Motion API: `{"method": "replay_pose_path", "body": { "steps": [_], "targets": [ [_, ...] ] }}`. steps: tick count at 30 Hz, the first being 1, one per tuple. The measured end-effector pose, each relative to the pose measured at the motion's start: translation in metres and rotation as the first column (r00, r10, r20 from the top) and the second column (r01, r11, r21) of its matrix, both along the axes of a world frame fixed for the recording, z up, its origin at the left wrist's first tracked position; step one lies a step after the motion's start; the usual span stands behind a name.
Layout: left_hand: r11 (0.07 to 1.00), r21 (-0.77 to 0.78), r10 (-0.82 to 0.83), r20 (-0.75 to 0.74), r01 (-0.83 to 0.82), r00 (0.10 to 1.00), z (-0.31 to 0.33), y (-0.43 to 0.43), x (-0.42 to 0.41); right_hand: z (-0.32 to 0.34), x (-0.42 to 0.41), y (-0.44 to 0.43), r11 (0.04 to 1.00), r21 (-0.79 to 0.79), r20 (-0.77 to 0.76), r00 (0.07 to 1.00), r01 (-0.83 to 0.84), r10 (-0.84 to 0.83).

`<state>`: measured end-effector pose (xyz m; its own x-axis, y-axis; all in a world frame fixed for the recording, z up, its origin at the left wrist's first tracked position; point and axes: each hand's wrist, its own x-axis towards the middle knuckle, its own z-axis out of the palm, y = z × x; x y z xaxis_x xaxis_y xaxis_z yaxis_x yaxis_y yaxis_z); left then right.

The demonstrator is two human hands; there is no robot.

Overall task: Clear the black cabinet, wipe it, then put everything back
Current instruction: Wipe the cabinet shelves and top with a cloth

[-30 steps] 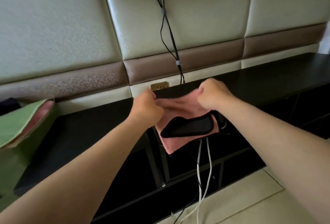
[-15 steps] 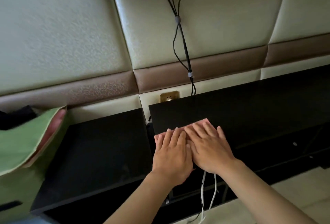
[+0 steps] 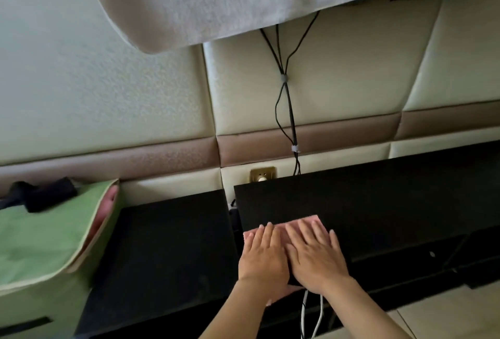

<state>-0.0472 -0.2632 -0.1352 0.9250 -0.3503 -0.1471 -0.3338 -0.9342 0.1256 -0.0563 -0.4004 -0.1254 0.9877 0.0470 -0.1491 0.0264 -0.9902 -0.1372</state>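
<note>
Green box (image 3: 40,244) cut off at left edge. Pink cloth (image 3: 311,221) mostly hidden under hands, lying on black cabinet (image 3: 392,203) top near front edge, long axis left-right, tilted up rightward. Left hand (image 3: 263,257), right hand (image 3: 316,257) flat, fingers straight, side by side, pressing cloth. Bare top open to right.

Nothing legible here: no writing, label, brand, number or sign can be read. The pink cloth (image 3: 311,223) under the left hand (image 3: 261,257) and right hand (image 3: 315,257), the black cabinet (image 3: 378,203) top around them, the green box (image 3: 40,244) well off to the left of the left hand, and the brass wall socket (image 3: 263,175) beyond the fingertips all show plain faces.
</note>
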Motion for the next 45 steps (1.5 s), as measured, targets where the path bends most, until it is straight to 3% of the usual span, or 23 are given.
{"method": "replay_pose_path", "body": {
  "steps": [17, 23, 45],
  "targets": [
    [0.987, -0.139, 0.090, 0.044, -0.084, 0.995, -0.002, 0.009, 0.078, 0.001, 0.078, 0.009, 1.000, -0.007, -0.009, 1.000, -0.009, 0.009],
    [0.993, -0.090, 0.083, 0.006, -0.082, 0.997, 0.005, 0.013, 0.114, -0.008, 0.122, 0.016, 1.000, -0.012, 0.026, 1.000, 0.009, -0.008],
    [0.983, -0.151, 0.113, 0.041, -0.106, 0.993, -0.003, 0.018, 0.200, -0.011, 0.204, 0.020, 1.000, -0.004, 0.035, 0.999, 0.028, -0.028]
  ]
}}
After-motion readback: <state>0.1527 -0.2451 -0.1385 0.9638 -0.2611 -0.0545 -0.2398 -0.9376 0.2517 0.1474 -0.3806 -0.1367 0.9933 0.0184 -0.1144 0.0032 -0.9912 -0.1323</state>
